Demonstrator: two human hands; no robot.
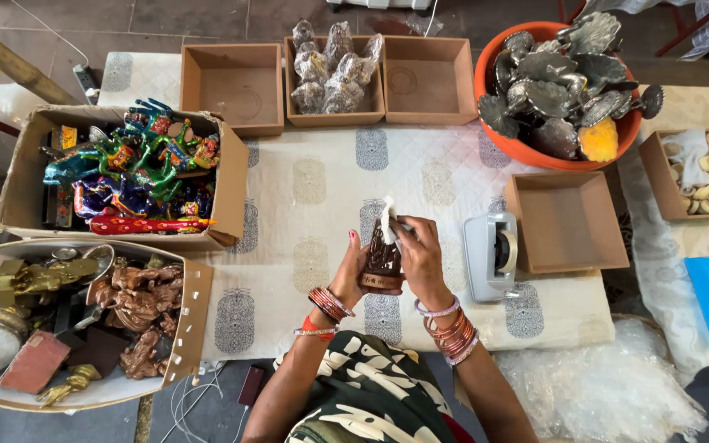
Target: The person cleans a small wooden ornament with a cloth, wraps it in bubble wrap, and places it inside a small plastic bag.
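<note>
A small dark brown carved figurine (382, 256) is held upright over the patterned white cloth (322, 189) near the table's front edge. My left hand (349, 275) grips its base and left side. My right hand (422, 261) holds its right side, and its fingers pinch a piece of white wrapping (388, 212) at the figurine's top. Both wrists carry orange and pink bangles.
A grey tape dispenser (490, 254) and an empty brown box (566, 221) lie to the right. Three boxes stand at the back, the middle one with wrapped items (331, 70). An orange tub of metal leaves (560, 82), boxes of colourful (137, 168) and brown figurines (137, 308), bubble wrap (601, 385).
</note>
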